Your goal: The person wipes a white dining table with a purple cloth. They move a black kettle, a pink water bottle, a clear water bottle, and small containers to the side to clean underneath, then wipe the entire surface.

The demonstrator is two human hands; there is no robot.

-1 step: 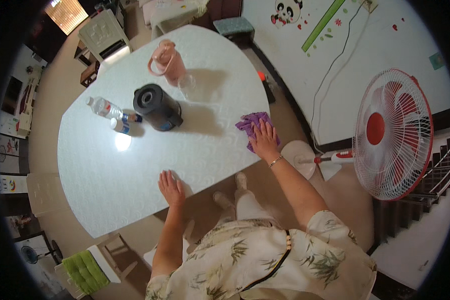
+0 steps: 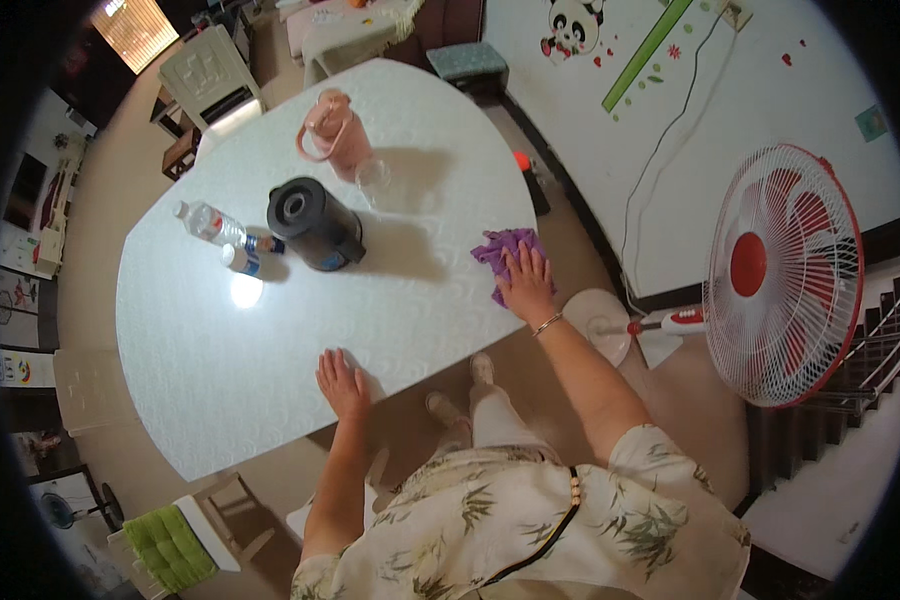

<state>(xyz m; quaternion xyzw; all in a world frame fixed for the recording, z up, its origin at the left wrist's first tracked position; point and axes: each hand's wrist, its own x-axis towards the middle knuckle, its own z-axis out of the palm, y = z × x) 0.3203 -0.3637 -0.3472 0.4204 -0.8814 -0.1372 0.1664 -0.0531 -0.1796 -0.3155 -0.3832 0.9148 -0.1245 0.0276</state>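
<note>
My right hand (image 2: 527,284) lies with fingers stretched out on a crumpled purple cloth (image 2: 494,251), near the right edge of a white patterned table (image 2: 270,400). It presses the cloth down rather than wrapping round it. At the near edge my left hand (image 2: 343,384) rests flat on the tabletop, fingers extended, holding nothing. A dark lidded jug (image 2: 320,225) stands upright beyond both hands. Behind it are a pink handled jug (image 2: 340,135) and a clear glass (image 2: 373,178).
Left of the dark jug are a clear plastic bottle (image 2: 208,221), a white-and-blue bottle (image 2: 240,260) and a small dark item (image 2: 267,244). A red-and-white standing fan (image 2: 785,275) is at the right. Chairs flank the table; one has a green cushion (image 2: 170,545).
The view has shifted slightly, so the table and jugs appear a little lower. Both hands keep their places on the table and cloth.
</note>
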